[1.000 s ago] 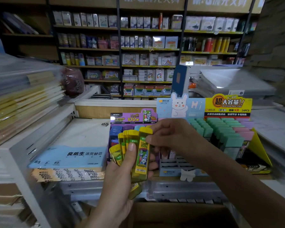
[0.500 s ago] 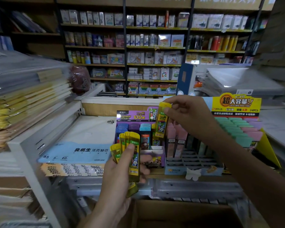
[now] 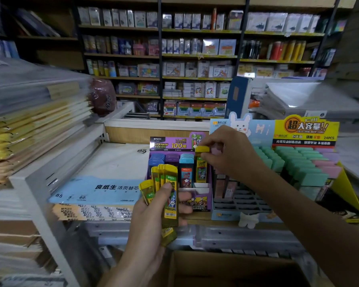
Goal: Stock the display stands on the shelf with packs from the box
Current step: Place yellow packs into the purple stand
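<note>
My left hand [image 3: 151,220] grips a fan of several yellow packs [image 3: 166,189] in front of the shelf edge. My right hand [image 3: 228,154] pinches the cap of one yellow pack [image 3: 201,168], which stands upright in the right column of the purple display stand [image 3: 174,142]. Blue, purple and light-blue packs fill the stand's other columns. A cardboard box [image 3: 226,270] lies open below, its inside dark.
A light-blue bunny display stand [image 3: 243,204] with several vacant slots stands right of the purple one, then a yellow stand [image 3: 307,129] of green and pink packs. Loose-leaf paper packs [image 3: 95,189] lie to the left, stacked notebooks [image 3: 33,125] beyond. Stocked shelves fill the background.
My right hand took one yellow pack from the bundle, carried it up and right, then lowered it into the purple stand's right column. The left hand's bundle stayed put.
</note>
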The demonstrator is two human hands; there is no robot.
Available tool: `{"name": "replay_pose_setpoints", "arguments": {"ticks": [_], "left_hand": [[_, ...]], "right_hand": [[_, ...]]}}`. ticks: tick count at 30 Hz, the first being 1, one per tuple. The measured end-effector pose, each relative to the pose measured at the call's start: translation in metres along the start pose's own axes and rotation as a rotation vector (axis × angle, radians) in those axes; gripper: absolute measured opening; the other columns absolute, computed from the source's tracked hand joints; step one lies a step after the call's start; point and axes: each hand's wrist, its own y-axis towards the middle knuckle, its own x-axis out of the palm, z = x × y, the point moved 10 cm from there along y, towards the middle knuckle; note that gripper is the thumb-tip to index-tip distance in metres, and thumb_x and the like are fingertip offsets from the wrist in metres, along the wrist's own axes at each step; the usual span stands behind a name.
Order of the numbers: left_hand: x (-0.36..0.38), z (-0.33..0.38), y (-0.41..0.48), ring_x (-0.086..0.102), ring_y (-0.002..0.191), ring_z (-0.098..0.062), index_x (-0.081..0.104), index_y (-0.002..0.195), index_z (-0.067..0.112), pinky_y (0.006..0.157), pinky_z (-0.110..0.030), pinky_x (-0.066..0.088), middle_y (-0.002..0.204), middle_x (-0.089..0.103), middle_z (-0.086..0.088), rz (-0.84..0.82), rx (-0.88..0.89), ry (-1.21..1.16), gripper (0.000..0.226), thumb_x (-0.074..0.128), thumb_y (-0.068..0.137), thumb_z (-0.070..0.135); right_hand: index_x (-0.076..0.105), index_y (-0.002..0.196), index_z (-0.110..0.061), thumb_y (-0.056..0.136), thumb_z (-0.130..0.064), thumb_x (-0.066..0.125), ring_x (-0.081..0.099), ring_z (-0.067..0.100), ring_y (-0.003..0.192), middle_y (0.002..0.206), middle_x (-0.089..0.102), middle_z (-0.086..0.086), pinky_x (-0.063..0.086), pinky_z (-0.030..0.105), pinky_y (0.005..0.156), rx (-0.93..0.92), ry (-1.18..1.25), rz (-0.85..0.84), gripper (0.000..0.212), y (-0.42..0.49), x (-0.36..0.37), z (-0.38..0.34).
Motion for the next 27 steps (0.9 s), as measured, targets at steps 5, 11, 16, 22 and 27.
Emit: {"name": "replay_pose_setpoints", "arguments": {"ticks": [5,11,16,22,27], "left_hand": [[0.002,-0.002,0.001,0.074,0.071,-0.023,0.079,0.096,0.017,0.050,-0.029,0.056,0.098,0.077,-0.020,-0.005,-0.014,0.026,0.031,0.069,0.086,0.044],[0.008,-0.001,0.001,0.073,0.069,-0.023,0.080,0.097,0.018,0.051,-0.029,0.057,0.099,0.077,-0.020,-0.031,-0.006,0.032,0.034,0.071,0.083,0.048],[0.007,0.001,0.000,0.077,0.078,-0.026,0.080,0.096,0.024,0.057,-0.031,0.061,0.101,0.079,-0.015,-0.022,0.001,0.059,0.032,0.069,0.083,0.051],[0.010,0.005,-0.001,0.078,0.089,-0.029,0.070,0.118,0.015,0.057,-0.027,0.060,0.104,0.078,-0.016,-0.031,0.004,0.011,0.049,0.070,0.082,0.048],[0.018,0.004,-0.005,0.078,0.090,-0.029,0.078,0.103,0.023,0.056,-0.027,0.059,0.102,0.078,-0.016,-0.046,-0.003,-0.002,0.036,0.072,0.080,0.049]], "right_hand": [[0.077,0.089,-0.023,0.075,-0.026,0.083,0.049,0.015,0.091,0.090,0.058,-0.005,0.039,0.030,0.084,0.058,-0.143,-0.035,0.016,-0.006,0.014,0.005],[0.066,0.088,-0.028,0.074,-0.033,0.082,0.043,0.017,0.095,0.094,0.053,-0.004,0.024,0.030,0.084,0.097,-0.221,-0.037,0.021,-0.008,0.016,0.007],[0.068,0.096,-0.029,0.074,-0.042,0.083,0.046,0.014,0.097,0.096,0.058,-0.008,0.023,0.029,0.088,0.106,-0.198,-0.006,0.028,-0.010,0.004,0.006],[0.075,0.086,-0.019,0.089,-0.020,0.073,0.059,0.006,0.069,0.078,0.067,-0.011,0.046,0.017,0.065,0.098,0.187,0.124,0.004,-0.013,-0.030,-0.008],[0.077,0.089,-0.016,0.095,-0.024,0.067,0.066,0.008,0.059,0.072,0.073,-0.004,0.052,0.021,0.057,0.154,0.374,-0.042,0.014,-0.021,-0.010,-0.018]]}}
